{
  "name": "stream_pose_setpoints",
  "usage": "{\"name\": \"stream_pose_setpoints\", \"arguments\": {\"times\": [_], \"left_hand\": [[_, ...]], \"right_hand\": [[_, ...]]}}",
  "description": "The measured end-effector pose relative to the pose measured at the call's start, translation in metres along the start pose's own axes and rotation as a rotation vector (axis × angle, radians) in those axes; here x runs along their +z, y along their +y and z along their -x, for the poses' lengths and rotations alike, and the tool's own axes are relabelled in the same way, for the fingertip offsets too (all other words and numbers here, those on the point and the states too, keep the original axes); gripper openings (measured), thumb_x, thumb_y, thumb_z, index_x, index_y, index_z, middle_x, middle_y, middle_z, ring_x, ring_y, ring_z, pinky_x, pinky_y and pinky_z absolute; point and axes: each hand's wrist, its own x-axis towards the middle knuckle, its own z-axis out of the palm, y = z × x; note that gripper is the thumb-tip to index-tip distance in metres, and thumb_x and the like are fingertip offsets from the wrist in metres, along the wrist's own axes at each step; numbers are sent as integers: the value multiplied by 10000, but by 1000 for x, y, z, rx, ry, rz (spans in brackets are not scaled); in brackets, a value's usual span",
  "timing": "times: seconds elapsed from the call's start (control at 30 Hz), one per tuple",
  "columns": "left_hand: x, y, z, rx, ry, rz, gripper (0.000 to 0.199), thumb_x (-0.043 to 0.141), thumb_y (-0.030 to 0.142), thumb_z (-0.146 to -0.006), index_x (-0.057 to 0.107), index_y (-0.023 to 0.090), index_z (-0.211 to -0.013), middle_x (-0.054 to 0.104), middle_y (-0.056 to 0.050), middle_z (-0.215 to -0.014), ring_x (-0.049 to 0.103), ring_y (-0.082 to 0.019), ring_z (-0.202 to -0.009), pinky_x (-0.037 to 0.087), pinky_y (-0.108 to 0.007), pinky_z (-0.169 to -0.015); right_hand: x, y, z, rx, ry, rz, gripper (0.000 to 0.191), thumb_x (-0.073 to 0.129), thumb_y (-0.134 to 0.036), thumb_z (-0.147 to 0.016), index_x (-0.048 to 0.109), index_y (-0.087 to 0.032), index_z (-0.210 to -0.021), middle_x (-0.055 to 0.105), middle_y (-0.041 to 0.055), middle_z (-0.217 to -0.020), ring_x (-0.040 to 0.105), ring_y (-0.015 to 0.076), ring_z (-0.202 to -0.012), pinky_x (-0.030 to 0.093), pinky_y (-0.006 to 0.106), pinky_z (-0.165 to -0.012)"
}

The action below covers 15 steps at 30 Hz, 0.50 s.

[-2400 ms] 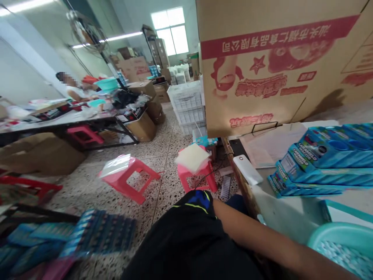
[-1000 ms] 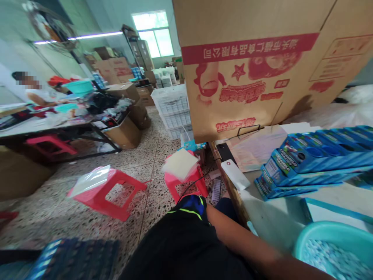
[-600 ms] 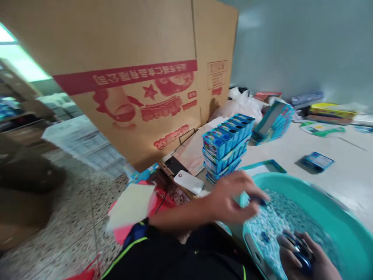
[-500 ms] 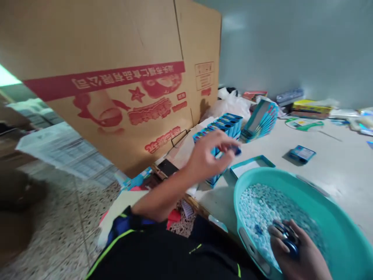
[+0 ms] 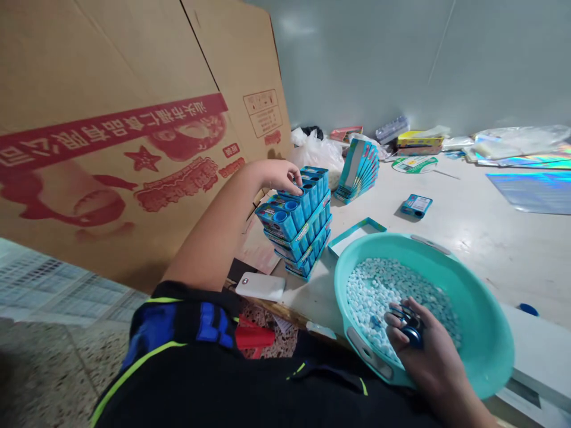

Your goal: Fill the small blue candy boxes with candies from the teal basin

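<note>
My left hand (image 5: pixel 285 177) reaches over a stack of blue boxes (image 5: pixel 297 235), its fingers curled together and touching a round opening in the top layer. Whatever is at those fingertips is hidden. Near the front of that layer, two round openings show blue inside. My right hand (image 5: pixel 428 351) is turned palm up over a turquoise basin (image 5: pixel 479 303), fingers bent around several shiny dark-blue round caps (image 5: pixel 413 334). Small white pellets (image 5: pixel 375 291) cover the basin's bottom, with a small blue piece (image 5: pixel 376 321) among them.
A big cardboard carton (image 5: pixel 187 71) stands on the left. A shallow blue tray (image 5: pixel 357 236), a small blue box (image 5: pixel 416 205) and fanned blue cartons (image 5: pixel 357 169) lie on the table (image 5: pixel 468 238). A white phone-like slab (image 5: pixel 261 286) is at the front edge.
My left hand has gone from in front of the box stack, with a small dark-blue piece, to its top. My right hand stays over the basin with the caps. The view has swung right.
</note>
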Motion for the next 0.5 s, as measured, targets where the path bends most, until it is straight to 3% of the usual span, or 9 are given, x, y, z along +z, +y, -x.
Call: {"name": "stream_pose_setpoints", "arguments": {"times": [0.13, 0.33, 0.43, 0.5], "left_hand": [[-7, 9, -16, -76, -145, -120, 593, 806, 547, -628, 746, 216, -1116, 724, -77, -1096, 660, -257, -1004, 490, -300, -839], [-14, 20, -43, -174, -314, -109, 611, 859, 525, -605, 738, 220, -1119, 675, -77, -947, 627, -295, -1007, 506, -368, -864], [-11, 25, -35, -144, -260, -88, 566, 862, 497, -660, 743, 198, -1125, 698, -84, -959, 640, -306, -1024, 514, -392, -894], [2, 30, -6, -43, -57, -66, 536, 856, 411, -712, 733, 187, -1183, 723, -92, -1096, 654, -299, -1081, 524, -384, -943]], "right_hand": [[-2, 1, -1, -2, -3, 22, 119, 640, -182, -908, 525, -198, -883, 540, -12, -765, 495, 99, -529, 333, 164, -358], [-11, -1, -5, -54, -37, 106, 282, 773, -258, -770, 520, -228, -890, 568, -24, -785, 510, 96, -586, 370, 161, -391], [-23, -5, -5, -89, -26, 175, 356, 828, -223, -718, 552, -240, -942, 608, -22, -823, 556, 104, -621, 421, 163, -420], [-31, -9, -4, -78, -57, 245, 403, 853, -166, -700, 576, -260, -978, 639, -12, -847, 599, 121, -647, 452, 173, -430]]}}
